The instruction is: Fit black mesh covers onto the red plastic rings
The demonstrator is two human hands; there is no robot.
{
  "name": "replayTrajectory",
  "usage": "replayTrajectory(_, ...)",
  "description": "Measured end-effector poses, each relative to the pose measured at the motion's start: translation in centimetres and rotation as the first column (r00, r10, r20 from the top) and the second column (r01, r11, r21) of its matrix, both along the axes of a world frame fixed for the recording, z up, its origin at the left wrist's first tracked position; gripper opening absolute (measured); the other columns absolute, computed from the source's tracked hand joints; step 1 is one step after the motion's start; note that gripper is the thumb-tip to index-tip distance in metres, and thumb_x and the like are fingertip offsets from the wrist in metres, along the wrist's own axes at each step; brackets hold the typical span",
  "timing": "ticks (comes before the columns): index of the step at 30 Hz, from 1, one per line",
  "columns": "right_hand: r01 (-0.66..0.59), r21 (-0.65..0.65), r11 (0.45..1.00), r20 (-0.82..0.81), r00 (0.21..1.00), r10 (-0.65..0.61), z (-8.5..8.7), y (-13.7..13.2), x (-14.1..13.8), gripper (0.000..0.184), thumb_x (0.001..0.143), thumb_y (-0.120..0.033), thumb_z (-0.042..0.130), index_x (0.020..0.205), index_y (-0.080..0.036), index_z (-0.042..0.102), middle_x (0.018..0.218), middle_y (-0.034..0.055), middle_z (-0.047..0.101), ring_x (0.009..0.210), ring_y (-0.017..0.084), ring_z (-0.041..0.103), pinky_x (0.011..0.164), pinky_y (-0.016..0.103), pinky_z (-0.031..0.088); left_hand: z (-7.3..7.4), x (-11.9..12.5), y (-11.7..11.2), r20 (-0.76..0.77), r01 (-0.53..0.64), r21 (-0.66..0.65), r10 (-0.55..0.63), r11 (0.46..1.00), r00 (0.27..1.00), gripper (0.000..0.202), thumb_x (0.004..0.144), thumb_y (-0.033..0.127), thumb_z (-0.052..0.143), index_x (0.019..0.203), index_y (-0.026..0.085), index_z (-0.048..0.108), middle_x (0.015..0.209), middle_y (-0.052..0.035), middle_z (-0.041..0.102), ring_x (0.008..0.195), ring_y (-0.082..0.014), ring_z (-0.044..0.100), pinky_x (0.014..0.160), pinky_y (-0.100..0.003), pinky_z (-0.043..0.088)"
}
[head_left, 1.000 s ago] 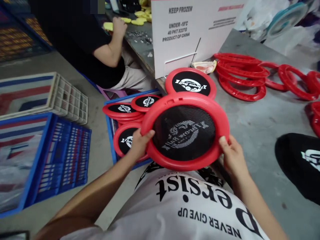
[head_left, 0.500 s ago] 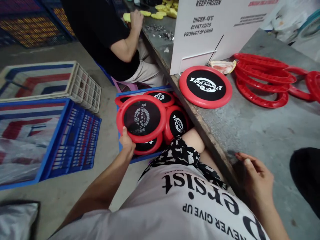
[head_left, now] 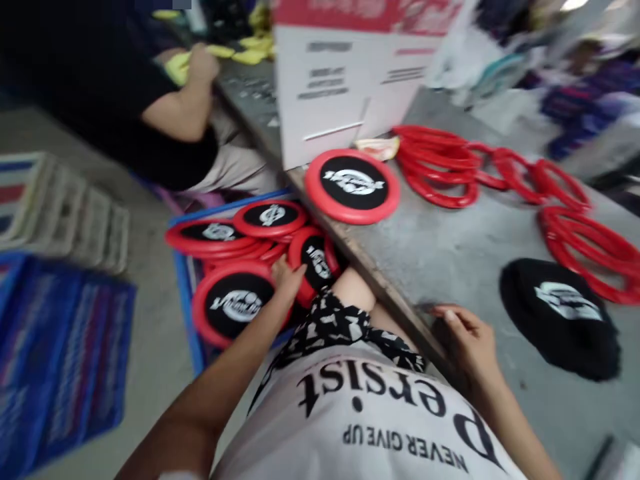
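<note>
My left hand (head_left: 289, 279) reaches into a blue-rimmed crate (head_left: 186, 287) beside my knee. Its thumb is apart from the fingers, which lie against the red-rimmed throw discs, and no disc is lifted. A disc with a black centre (head_left: 235, 303) lies flat beside that hand, with several more piled around it. At the table edge my right hand (head_left: 467, 337) is closed, thumb against fingers. A small dark blur lies by its fingertips, too unclear to name. Another finished disc (head_left: 353, 187) rests on the table near the crate.
A white carton (head_left: 345, 93) stands on the grey table. Several red rings (head_left: 440, 167) lie behind, and a pile of black printed fabric (head_left: 560, 317) sits at right. A co-worker's arm (head_left: 180, 110) is at upper left. Blue and white crates (head_left: 75, 347) stand on the floor.
My left hand has lowered the disc onto the crate's pile, let go and moved right. The view has swung right, showing more rings and the black fabric. My right hand stays at the table edge.
</note>
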State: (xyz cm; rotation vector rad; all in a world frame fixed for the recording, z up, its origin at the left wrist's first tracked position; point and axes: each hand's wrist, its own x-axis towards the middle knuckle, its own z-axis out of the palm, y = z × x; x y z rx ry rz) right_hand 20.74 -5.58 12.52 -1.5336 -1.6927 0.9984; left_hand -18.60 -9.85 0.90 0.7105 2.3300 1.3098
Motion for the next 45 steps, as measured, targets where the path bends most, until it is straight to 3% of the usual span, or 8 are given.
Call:
replayTrajectory(6, -0.004, -0.023, 1.000, -0.164, 0.986, 0.000, -0.6, 1.1, -0.3, 0.046, 0.085, -0.064, 0.064, 0.077, -0.019, 0.075, 0.081, 0.0075, 0.076, 0.081, 0.023, 0.068, 0.082, 0.035, 0.051, 1.4, 0.4, 1.5, -0.196, 0.062, 0.101, -0.041, 0.993, 0.980, 0.067, 0.078, 0.030, 0.063, 0.139, 0.012, 0.042, 0.142, -0.0204, 0.044, 0.142, -0.0395, 0.035, 0.120, -0.063, 0.026)
replayTrajectory(10, -0.040, -0.012, 0.999, -0.154, 0.987, 0.038, -1.0, 1.7, -0.7, 0.047, 0.086, -0.063, 0.062, 0.073, -0.020, 0.074, 0.076, 0.0059, 0.074, 0.075, 0.021, 0.066, 0.077, 0.033, 0.050, 4.8, 1.9, 4.5, -0.573, 0.301, 0.291, -0.087, 0.908, 0.815, 0.066, 0.086, 0.034, 0.056, 0.145, 0.011, 0.037, 0.146, -0.0228, 0.039, 0.143, -0.0363, 0.034, 0.121, -0.056, 0.028)
replayTrajectory(18, -0.022, 0.040, 0.999, -0.071, 0.997, 0.025, -1.5, 2.0, -1.1, 0.046, 0.089, -0.060, 0.057, 0.071, -0.021, 0.073, 0.072, 0.0052, 0.071, 0.069, 0.020, 0.063, 0.068, 0.032, 0.048, 13.2, 5.1, 14.1, -0.747, 0.630, -0.023, -0.432, 0.776, 0.505, 0.063, 0.091, 0.033, 0.055, 0.149, 0.013, 0.040, 0.156, -0.0223, 0.039, 0.145, -0.0390, 0.036, 0.119, -0.059, 0.028)
replayTrajectory(26, -0.193, -0.026, 0.981, -0.025, 0.981, 0.193, -0.5, 4.3, -1.3, 0.045, 0.094, -0.054, 0.052, 0.068, -0.021, 0.068, 0.068, 0.0038, 0.070, 0.064, 0.018, 0.062, 0.064, 0.031, 0.047, 11.0, 9.6, 16.9, -0.751, 0.647, -0.373, -0.626, 0.665, 0.210, 0.045, 0.092, 0.029, 0.058, 0.135, 0.016, 0.062, 0.156, -0.0205, 0.045, 0.142, -0.0445, 0.041, 0.114, -0.072, 0.028)
replayTrajectory(29, -0.231, 0.067, 0.971, 0.095, 0.970, 0.224, 0.4, 8.8, -0.9, 0.039, 0.094, -0.051, 0.053, 0.072, -0.023, 0.069, 0.072, 0.0035, 0.070, 0.068, 0.019, 0.062, 0.066, 0.032, 0.048, 9.9, 9.8, 16.5, -0.800, 0.689, -0.319, -0.574, 0.651, 0.172, 0.040, 0.094, 0.025, 0.055, 0.132, 0.016, 0.064, 0.158, -0.0200, 0.043, 0.147, -0.0420, 0.037, 0.117, -0.070, 0.029)
replayTrajectory(35, -0.248, 0.366, 0.897, 0.466, 0.883, 0.054, 3.3, 24.2, -3.5, 0.035, 0.089, -0.031, 0.063, 0.121, -0.017, 0.066, 0.118, 0.0142, 0.070, 0.110, 0.031, 0.062, 0.096, 0.047, 0.050, 9.1, 9.2, 16.4, -0.728, 0.900, -0.363, -0.676, 0.242, -0.113, 0.034, 0.094, 0.023, 0.057, 0.126, 0.014, 0.066, 0.138, -0.0167, 0.064, 0.130, -0.0308, 0.060, 0.111, -0.049, 0.052)
replayTrajectory(41, -0.353, 0.539, 0.765, 0.612, 0.788, -0.067, 8.4, 38.2, -9.8, 0.064, 0.091, -0.022, 0.057, 0.149, -0.001, 0.042, 0.155, 0.0228, 0.043, 0.143, 0.037, 0.035, 0.120, 0.053, 0.026, 9.1, 9.2, 16.9, -0.594, 0.880, -0.429, -0.798, 0.205, -0.104, 0.044, 0.091, 0.020, 0.059, 0.136, 0.016, 0.059, 0.148, -0.0162, 0.055, 0.140, -0.0331, 0.050, 0.114, -0.054, 0.049)
replayTrajectory(45, -0.380, 0.479, 0.791, 0.696, 0.714, -0.077, 9.9, 44.9, -13.5, 0.063, 0.091, -0.012, 0.050, 0.153, -0.005, 0.039, 0.157, 0.0205, 0.041, 0.144, 0.038, 0.035, 0.118, 0.057, 0.026, 9.1, 9.0, 17.1, -0.521, 0.886, -0.432, -0.849, 0.170, -0.092, 0.049, 0.090, 0.022, 0.060, 0.139, 0.018, 0.057, 0.150, -0.0153, 0.053, 0.142, -0.0347, 0.048, 0.114, -0.057, 0.048)
